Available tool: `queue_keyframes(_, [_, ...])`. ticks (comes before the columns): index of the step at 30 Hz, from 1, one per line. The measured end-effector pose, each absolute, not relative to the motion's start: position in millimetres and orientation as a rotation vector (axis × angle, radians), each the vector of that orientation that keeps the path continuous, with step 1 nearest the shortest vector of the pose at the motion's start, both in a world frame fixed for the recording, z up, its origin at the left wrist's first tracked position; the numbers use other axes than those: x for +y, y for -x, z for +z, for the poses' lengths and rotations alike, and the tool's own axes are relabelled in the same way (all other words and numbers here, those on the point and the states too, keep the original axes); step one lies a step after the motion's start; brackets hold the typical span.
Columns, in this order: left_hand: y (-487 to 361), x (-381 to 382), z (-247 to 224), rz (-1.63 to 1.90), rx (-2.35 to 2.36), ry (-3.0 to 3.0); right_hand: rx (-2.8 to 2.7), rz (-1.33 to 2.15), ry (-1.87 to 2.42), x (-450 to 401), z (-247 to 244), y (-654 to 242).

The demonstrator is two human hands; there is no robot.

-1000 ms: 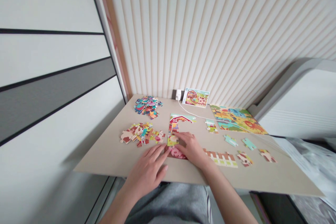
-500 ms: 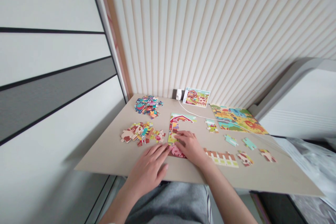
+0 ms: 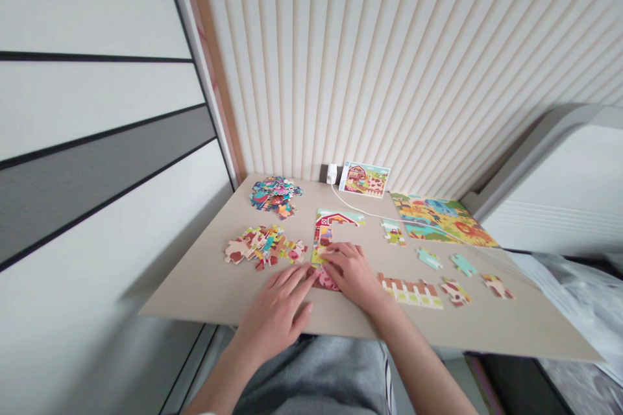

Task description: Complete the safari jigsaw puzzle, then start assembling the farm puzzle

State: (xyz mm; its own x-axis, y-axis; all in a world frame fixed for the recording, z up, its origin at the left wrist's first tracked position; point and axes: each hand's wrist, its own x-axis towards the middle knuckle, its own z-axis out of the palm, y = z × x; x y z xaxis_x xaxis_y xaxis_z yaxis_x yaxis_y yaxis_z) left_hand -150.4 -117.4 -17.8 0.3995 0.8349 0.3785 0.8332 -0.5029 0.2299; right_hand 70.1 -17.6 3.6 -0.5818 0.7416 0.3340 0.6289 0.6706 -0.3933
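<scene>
**Left hand (image 3: pixel 275 311) and right hand (image 3: pixel 353 275) lie open on a half-built barn jigsaw (image 3: pixel 335 220)**

The right hand's grip is wide and flat, its fingertips (image 3: pixel 327 254) resting on the jigsaw's lower pieces, with no held piece in sight. The left hand's grip is also wide, its fingers spread and touching the near edge of a pink piece (image 3: pixel 326 281) at the jigsaw's foot. The jigsaw lies flat on a beige worktop (image 3: pixel 195 288).

Left of the jigsaw sits a heap of loose pieces (image 3: pixel 265 248), and beyond that heap a teal-and-red pile (image 3: pixel 275 198). Behind the jigsaw stand a picture card (image 3: pixel 364 178) and a white plug (image 3: pixel 331 174) with its white cable (image 3: pixel 370 213). To its right lie a joined fence strip (image 3: pixel 411 293), two teal pieces (image 3: pixel 429 259) (image 3: pixel 462 264), and a larger assembled farm section (image 3: pixel 440 220).
</scene>
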Motion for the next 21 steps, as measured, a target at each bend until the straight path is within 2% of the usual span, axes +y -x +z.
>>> queue_keyframes(11, [149.7,-115.7,-14.4,0.643,1.574,-2.627,-2.409,0.361,1.069,-15.1,-2.5,-66.7])
queue_keyframes(21, [147.8,-115.8,-14.0,0.540,1.593,-2.646,-2.487,0.259,0.987,-20.1,1.7,-71.5])
